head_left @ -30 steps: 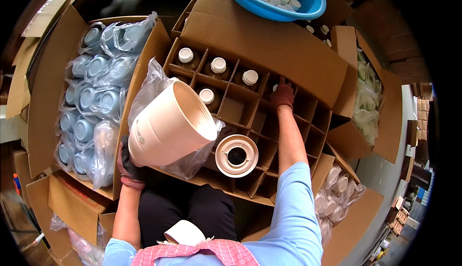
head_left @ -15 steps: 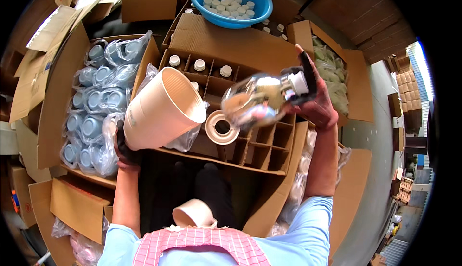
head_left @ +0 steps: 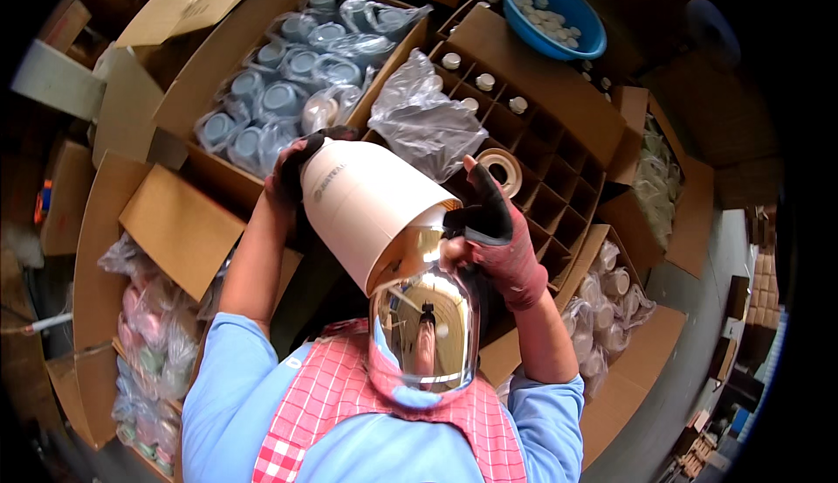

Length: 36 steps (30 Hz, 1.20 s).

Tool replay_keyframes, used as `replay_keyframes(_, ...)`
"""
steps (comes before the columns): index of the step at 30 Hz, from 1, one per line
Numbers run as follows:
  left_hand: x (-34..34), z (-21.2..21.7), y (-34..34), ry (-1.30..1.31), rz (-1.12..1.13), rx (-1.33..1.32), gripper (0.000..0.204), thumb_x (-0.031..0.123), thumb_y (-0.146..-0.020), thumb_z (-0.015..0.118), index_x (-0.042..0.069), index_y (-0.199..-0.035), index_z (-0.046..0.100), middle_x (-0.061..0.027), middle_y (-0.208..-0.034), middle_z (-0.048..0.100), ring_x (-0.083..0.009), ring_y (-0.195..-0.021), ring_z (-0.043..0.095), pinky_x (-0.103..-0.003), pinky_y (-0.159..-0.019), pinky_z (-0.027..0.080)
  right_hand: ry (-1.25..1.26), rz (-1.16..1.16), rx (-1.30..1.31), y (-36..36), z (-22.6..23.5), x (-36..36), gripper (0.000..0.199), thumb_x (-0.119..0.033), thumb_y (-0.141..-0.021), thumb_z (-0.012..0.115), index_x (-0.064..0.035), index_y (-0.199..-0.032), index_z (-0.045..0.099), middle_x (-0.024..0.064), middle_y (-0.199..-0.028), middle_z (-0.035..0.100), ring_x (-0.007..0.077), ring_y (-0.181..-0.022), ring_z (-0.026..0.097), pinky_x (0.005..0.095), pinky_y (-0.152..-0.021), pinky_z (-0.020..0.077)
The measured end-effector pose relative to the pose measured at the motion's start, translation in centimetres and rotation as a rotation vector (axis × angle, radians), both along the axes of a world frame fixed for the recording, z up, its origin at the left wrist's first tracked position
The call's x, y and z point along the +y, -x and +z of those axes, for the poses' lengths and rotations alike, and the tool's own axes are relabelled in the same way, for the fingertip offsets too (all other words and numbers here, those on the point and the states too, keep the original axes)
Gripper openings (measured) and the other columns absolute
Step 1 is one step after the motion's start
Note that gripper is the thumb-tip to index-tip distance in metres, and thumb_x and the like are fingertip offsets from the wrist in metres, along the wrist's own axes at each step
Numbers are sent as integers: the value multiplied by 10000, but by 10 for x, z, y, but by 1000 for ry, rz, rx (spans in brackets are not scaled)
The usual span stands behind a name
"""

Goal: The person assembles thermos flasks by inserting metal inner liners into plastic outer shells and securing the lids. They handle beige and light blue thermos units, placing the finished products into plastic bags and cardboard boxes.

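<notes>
My left hand (head_left: pixel 303 162), in a red and black glove, is closed round the narrower end of a cream cylindrical flask casing (head_left: pixel 371 199). The casing tilts, its wide mouth facing down and right. At that mouth is a silvery mirrored glass flask liner (head_left: pixel 426 330), its narrower end partly inside the rim and its rounded body hanging out over my apron. My right hand (head_left: pixel 511 251), gloved alike, has its fingers on the liner's shoulder beside the rim, with the thumb raised. The casing hides the liner's neck. A cream ring (head_left: pixel 512 188) lies on the carton dividers beyond my right hand.
A divided carton (head_left: pixel 552 171) ahead holds several white-capped bottles and a crumpled plastic bag (head_left: pixel 423 120). A blue basin (head_left: pixel 597 36) of white caps stands behind it. Left is a carton of bagged blue cups (head_left: pixel 281 99). Bagged cream cups (head_left: pixel 601 313) lie at right.
The liner has come from the right, over the carton, to the casing's mouth near my chest. The casing has turned from mouth up to mouth down. The view has swung to the left.
</notes>
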<state>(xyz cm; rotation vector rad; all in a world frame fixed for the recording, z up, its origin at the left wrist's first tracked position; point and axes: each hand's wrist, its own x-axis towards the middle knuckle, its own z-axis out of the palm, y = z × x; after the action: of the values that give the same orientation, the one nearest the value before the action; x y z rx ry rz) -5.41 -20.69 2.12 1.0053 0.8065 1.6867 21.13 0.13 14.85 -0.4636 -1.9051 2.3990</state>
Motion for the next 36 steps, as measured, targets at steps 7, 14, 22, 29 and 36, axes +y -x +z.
replay_keyframes(7,-46,-51,-8,234,18,-72,594,479,-947,240,117,-1418,234,-150,-1441,261,-357,-1297,300,-457,-1074,255,-741,-158,134,-10,-21,-43,608,22,-709,678,-22,-1279,471,154,-903,673,190,-787,682,277,-691,516)
replay_keyframes(14,-70,-97,-27,154,172,-232,520,412,-957,276,68,-1331,383,-126,-1321,448,-266,-1202,441,-393,-1038,330,-364,-325,156,-57,-32,-48,440,37,-760,633,28,-1189,535,126,-1043,638,124,-774,606,249,-702,498)
replay_keyframes(22,-62,-63,-57,254,405,-558,464,323,-980,271,1,-1176,541,-97,-1103,638,-209,-1020,606,-347,-931,456,-992,-158,382,-46,-21,-55,690,-137,-646,753,-23,-1269,479,210,-1212,539,391,-1106,523,420,-926,421)
replay_keyframes(29,-41,4,-84,-37,288,-295,507,346,-968,273,49,-1366,370,-103,-1342,479,-216,-1204,471,-372,-1000,367,-351,-370,280,-39,-39,-46,746,-170,-738,696,3,-1370,339,136,-1268,514,215,-1121,525,321,-946,429)
replay_keyframes(36,7,88,-133,26,841,409,900,410,-644,822,-51,-1305,420,-120,-1189,554,-175,-1065,529,-304,-936,411,160,-355,75,-98,-103,6,523,-338,-883,483,-42,-1311,436,88,-1217,547,211,-1073,540,353,-897,450)
